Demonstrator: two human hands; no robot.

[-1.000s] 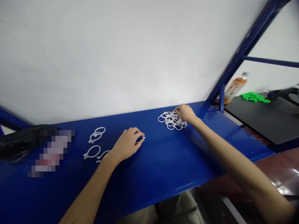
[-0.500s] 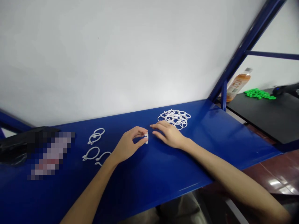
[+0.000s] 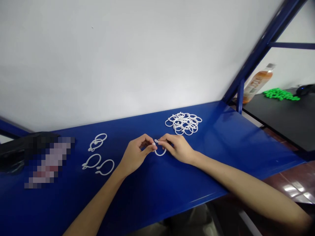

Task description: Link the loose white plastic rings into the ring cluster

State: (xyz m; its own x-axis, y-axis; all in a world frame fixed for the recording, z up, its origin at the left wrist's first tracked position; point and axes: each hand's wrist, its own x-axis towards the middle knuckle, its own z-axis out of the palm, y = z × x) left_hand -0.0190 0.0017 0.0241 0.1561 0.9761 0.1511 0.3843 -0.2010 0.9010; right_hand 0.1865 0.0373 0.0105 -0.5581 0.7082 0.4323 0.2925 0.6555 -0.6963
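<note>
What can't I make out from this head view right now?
- The ends of the white ring: the left hand and right hand pinch them, so open or clipped shut cannot be told.
- The ring pile: overlapping, too small to count.
- The blurred patch over the black object at the left.
- The bottle label: too small to read, its base behind the blue post.

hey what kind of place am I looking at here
Probably a small workshop or assembly bench: a blue metal shelf serves as worktop, with a pile of white plastic rings and green parts nearby.
</note>
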